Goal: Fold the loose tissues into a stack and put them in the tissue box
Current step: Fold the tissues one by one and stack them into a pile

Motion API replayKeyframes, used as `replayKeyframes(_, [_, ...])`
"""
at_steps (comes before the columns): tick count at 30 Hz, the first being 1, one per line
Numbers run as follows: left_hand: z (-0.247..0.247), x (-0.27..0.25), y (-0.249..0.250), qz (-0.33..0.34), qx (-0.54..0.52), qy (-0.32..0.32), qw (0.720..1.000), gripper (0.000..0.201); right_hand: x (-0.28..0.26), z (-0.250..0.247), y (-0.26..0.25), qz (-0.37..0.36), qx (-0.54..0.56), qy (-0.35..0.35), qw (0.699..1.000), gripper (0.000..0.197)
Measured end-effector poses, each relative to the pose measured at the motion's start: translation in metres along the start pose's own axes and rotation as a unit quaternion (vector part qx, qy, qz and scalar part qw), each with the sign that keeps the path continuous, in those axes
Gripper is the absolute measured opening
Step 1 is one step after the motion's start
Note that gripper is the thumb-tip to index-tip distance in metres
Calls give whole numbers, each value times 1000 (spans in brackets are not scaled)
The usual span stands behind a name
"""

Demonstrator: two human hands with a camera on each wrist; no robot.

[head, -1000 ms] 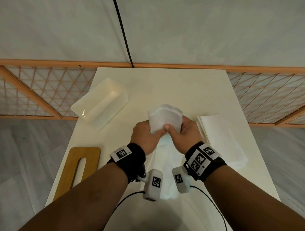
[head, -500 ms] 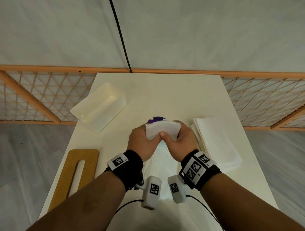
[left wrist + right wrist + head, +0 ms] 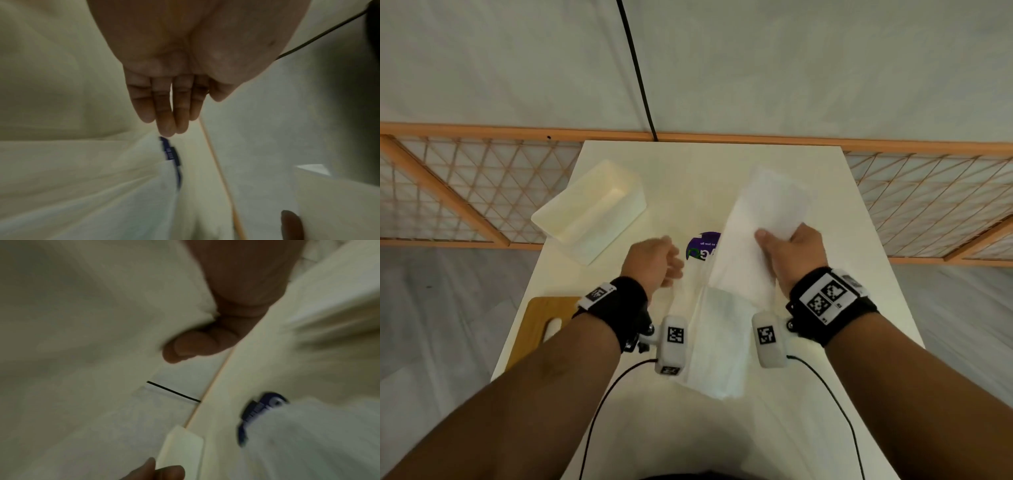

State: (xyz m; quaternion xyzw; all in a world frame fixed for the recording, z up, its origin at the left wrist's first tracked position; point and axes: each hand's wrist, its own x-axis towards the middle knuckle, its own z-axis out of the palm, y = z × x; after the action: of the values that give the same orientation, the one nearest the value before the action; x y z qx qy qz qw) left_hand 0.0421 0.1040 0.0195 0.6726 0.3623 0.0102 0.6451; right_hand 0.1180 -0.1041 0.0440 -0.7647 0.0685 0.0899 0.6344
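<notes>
My right hand (image 3: 784,240) grips a white folded tissue (image 3: 767,205) and holds it above the right half of the table; its thumb (image 3: 185,350) presses on the sheet (image 3: 82,321). My left hand (image 3: 671,267) hovers left of it with straight fingers (image 3: 168,113) and holds nothing. Below and between the hands lies a crumpled pile of loose tissues (image 3: 722,342) with a purple label (image 3: 702,246) at its far end. The open white tissue box (image 3: 592,209) stands at the back left, with nothing visible inside. The held tissue and my right hand hide the table's right side.
A wooden lid with a slot (image 3: 541,329) lies at the table's (image 3: 688,171) near left edge. A wooden lattice rail (image 3: 482,192) runs behind the table, and a black cable (image 3: 637,75) hangs down the wall. Thin wires trail from both wrist cameras.
Both hands were pinching the folded tissue together at the centre. My left hand has let go and drawn back left, and my right hand has carried the tissue to the right.
</notes>
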Motion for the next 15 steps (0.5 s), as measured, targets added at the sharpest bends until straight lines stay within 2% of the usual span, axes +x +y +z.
replayKeyframes(1, [0, 1, -13, -23, 26, -3, 999, 33, -2, 0, 12, 38, -14, -2, 999, 27])
replayKeyframes(3, [3, 0, -35, -42, 88, -29, 995, 30, -10, 2, 39, 93, -118, -51, 987, 28])
replayKeyframes(6, [13, -5, -51, -46, 179, -59, 981, 29, -28, 13, 74, 151, -264, -130, 944, 32])
replayKeyframes(10, [21, -13, -55, 11, 320, -46, 946, 22, -38, 24, 93, 183, -283, -142, 931, 38])
replayKeyframes(15, [27, -17, -61, 36, 355, -66, 932, 17, -37, 30, 98, 175, -333, -135, 917, 40])
